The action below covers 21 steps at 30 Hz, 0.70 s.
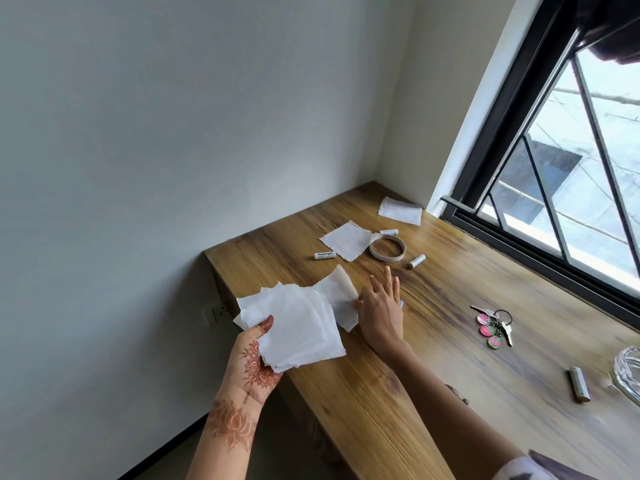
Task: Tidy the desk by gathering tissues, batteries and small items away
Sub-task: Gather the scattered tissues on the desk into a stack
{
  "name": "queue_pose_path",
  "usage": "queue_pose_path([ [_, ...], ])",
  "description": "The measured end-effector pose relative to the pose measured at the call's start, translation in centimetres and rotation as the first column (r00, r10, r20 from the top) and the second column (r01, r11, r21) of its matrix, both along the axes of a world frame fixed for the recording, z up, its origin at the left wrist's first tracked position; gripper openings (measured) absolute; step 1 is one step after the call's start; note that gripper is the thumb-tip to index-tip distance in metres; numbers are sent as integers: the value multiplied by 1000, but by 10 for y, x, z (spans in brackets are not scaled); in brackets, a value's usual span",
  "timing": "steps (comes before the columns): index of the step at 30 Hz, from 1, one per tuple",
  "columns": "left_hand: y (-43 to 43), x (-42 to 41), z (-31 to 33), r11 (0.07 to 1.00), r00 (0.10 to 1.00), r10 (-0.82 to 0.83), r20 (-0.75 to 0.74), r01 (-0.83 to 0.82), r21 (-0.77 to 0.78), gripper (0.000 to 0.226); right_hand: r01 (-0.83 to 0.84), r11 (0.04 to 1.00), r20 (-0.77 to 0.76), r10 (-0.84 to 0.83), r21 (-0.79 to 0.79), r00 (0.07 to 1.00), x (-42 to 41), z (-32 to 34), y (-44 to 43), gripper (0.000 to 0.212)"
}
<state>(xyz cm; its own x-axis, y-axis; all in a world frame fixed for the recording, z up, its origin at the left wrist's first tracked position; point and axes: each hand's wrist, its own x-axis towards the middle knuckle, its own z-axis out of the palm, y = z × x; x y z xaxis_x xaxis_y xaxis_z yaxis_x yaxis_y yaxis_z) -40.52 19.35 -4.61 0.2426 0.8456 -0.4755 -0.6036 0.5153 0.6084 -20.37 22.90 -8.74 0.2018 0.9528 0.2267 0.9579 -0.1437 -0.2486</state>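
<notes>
My left hand (254,362) grips a stack of white tissues (294,327) at the desk's left edge. My right hand (379,306) pinches another tissue (341,296) with its thumb, fingers stretched over the wooden desk (381,393). Farther back lie a flat tissue (346,240) and a folded tissue (400,210). A white battery (324,255) lies left of the flat tissue, a second battery (389,232) behind the tape roll (387,248), and a third battery (416,261) to its right.
A bunch of keys with pink charms (493,323) lies at the right. A small metal cylinder (579,383) and a glass dish (628,372) sit near the right edge. A window (554,168) runs along the desk's far side; a white wall stands at the left.
</notes>
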Motion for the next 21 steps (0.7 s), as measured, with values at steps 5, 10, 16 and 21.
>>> queue_pose_path([
  [5,1,0,6,1000,1000,7,15,-7,25,10,108,989,-477,-45,104,878,-9,25,-4,8],
  [10,6,3,1,1000,1000,-12,12,12,-11,22,186,953,-670,24,240,742,-16,64,-12,4],
  [16,14,5,1,998,997,-62,46,63,-16,26,-111,927,-445,274,358,853,-53,82,-37,9],
  [21,25,6,1,995,994,-47,99,39,89,41,-378,872,-166,442,312,882,-85,70,-46,9],
])
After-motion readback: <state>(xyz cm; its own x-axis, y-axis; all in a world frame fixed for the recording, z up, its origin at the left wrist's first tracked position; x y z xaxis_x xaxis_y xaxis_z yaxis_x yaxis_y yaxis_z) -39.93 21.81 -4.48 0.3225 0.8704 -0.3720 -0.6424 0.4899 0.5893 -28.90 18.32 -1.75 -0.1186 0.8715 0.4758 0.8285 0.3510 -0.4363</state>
